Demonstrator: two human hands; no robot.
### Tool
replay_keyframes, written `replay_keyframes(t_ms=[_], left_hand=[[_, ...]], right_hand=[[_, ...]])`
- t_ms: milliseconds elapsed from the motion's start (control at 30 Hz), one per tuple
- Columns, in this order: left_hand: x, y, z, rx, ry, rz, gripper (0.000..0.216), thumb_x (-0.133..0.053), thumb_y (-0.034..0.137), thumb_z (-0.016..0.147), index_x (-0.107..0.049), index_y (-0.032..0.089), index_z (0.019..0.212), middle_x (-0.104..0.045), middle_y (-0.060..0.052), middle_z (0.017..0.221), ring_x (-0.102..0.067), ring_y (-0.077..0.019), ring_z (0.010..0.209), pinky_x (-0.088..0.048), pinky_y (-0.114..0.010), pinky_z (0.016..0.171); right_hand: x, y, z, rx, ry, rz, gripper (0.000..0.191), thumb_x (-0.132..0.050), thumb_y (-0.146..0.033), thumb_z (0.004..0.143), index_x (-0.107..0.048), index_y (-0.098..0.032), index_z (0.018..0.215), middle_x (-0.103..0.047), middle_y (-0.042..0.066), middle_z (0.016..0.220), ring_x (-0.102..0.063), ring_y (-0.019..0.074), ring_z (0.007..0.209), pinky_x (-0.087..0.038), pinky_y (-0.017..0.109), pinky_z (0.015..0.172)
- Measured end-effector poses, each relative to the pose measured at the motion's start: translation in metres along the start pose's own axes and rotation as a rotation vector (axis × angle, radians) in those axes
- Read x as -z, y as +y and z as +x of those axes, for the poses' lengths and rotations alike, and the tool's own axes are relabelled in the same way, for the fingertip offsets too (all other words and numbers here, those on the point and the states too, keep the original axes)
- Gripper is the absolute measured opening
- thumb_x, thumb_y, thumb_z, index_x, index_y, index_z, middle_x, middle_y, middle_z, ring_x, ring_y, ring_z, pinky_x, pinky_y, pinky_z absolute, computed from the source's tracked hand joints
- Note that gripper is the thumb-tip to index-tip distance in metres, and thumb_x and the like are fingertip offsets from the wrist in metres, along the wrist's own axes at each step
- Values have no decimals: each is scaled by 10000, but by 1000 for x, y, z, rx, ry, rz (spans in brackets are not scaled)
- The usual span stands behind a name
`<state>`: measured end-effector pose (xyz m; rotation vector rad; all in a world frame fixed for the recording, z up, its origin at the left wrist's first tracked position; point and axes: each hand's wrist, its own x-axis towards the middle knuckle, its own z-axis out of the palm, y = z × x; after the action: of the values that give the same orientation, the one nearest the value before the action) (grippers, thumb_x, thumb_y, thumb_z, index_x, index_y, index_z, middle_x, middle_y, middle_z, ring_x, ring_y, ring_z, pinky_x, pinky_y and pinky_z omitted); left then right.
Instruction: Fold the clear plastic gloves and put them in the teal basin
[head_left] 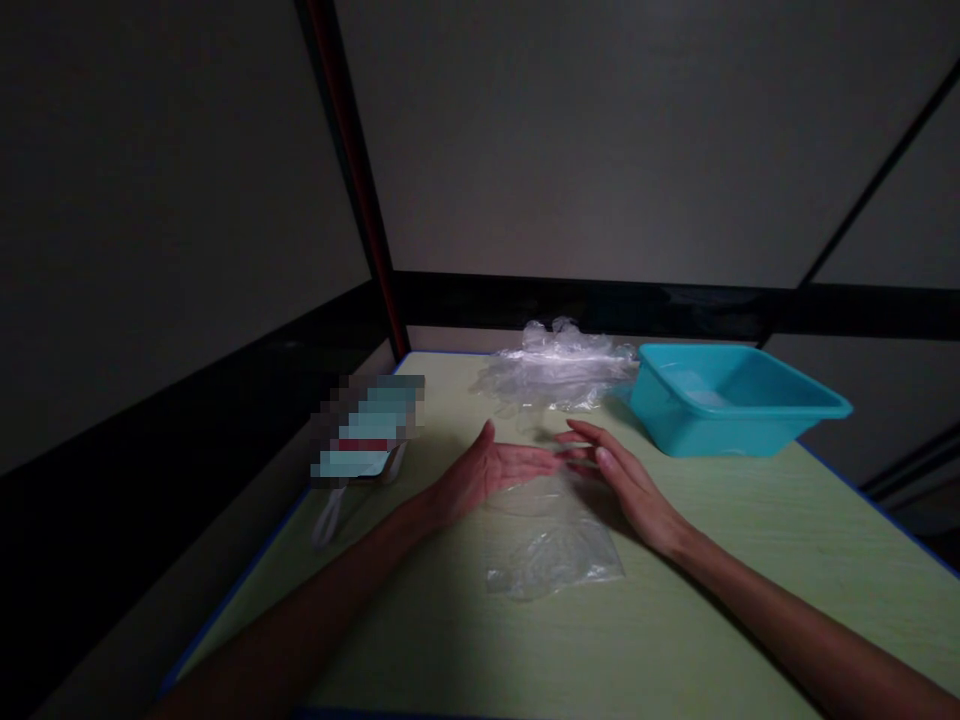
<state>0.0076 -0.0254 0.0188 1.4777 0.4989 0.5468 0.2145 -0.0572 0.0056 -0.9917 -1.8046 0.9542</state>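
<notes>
A clear plastic bag or glove (551, 545) lies flat on the pale green table (675, 620) in front of me. My left hand (487, 472) rests palm up at the upper left edge of that plastic, fingers stretched out. My right hand (622, 478) lies palm down at its upper right edge, fingers extended toward the left hand's fingertips. Neither hand grips anything.
A heap of clear plastic pieces (559, 368) sits at the table's far edge. A turquoise plastic basin (724, 400) stands at the far right. A blurred light-blue pack (367, 428) with white straps lies at the left edge. Dark frame rails surround the table.
</notes>
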Motion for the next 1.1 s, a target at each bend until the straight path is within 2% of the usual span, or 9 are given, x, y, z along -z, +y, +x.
replay_keyframes(t_ms=[67, 133, 333, 433, 500, 667, 800, 967, 1100], left_hand=[[0, -1, 0, 17, -1, -35, 899, 97, 617, 779, -468, 20, 1145, -442, -201, 1244, -418, -245, 1164, -242, -379, 994], [1, -2, 0, 20, -11, -76, 884, 100, 597, 790, -459, 12, 1147, -444, -212, 1237, -436, -243, 1149, -247, -386, 988], [4, -8, 1, 32, -99, -156, 875, 106, 584, 797, -426, 1, 1176, -417, -221, 1254, -419, -250, 1163, -223, -405, 992], [4, -11, 1, 75, -81, -137, 888, 104, 601, 788, -427, 6, 1177, -425, -225, 1248, -435, -247, 1150, -235, -401, 985], [3, -11, 2, 94, -65, -129, 898, 88, 620, 781, -438, 4, 1169, -440, -230, 1234, -448, -247, 1139, -248, -393, 980], [3, -10, 1, 109, -64, -141, 898, 31, 654, 775, -465, 8, 1153, -440, -230, 1233, -439, -268, 1142, -249, -403, 977], [4, -10, 1, 88, -72, -167, 862, 37, 608, 805, -463, -4, 1149, -441, -237, 1229, -451, -264, 1132, -249, -410, 976], [6, -13, 1, 56, -92, -191, 832, 12, 586, 826, -462, -19, 1143, -454, -245, 1212, -468, -258, 1117, -258, -407, 975], [8, -14, 2, 44, -108, -224, 807, -26, 587, 834, -480, -12, 1129, -470, -239, 1199, -470, -264, 1113, -253, -413, 976]], right_hand=[[-1, 0, 1, -31, -29, 140, 401, -265, -456, 885, -358, -204, 1184, -537, 88, 1084, -559, 188, 945, -453, 357, 825], [-4, 1, 1, -72, -51, 175, 365, -282, -455, 883, -386, -205, 1127, -549, 62, 970, -575, 169, 844, -470, 339, 776], [-4, 0, 6, -75, -10, 150, 327, -290, -456, 877, -418, -193, 1022, -536, 48, 857, -557, 157, 765, -475, 304, 697], [7, -9, 5, 44, 29, -28, 275, -358, -426, 867, -484, -181, 879, -537, 41, 781, -541, 160, 725, -460, 293, 664], [17, -17, -1, 147, -12, -209, 240, -396, -369, 868, -512, -175, 787, -535, 42, 752, -525, 157, 711, -443, 282, 643], [43, -32, -33, 379, -390, -699, 227, -368, -246, 896, -573, -155, 862, -557, 63, 796, -519, 155, 734, -430, 277, 633], [48, -32, -54, 503, -466, -1026, 280, -328, -193, 908, -594, -158, 830, -572, 38, 723, -506, 151, 651, -399, 288, 572], [42, -28, -60, 608, -509, -1177, 275, -324, -147, 901, -597, -157, 870, -590, 27, 744, -508, 161, 651, -390, 303, 553], [38, -29, -58, 688, -543, -1177, 290, -307, -119, 893, -596, -145, 892, -600, 35, 758, -508, 162, 642, -402, 312, 572]])
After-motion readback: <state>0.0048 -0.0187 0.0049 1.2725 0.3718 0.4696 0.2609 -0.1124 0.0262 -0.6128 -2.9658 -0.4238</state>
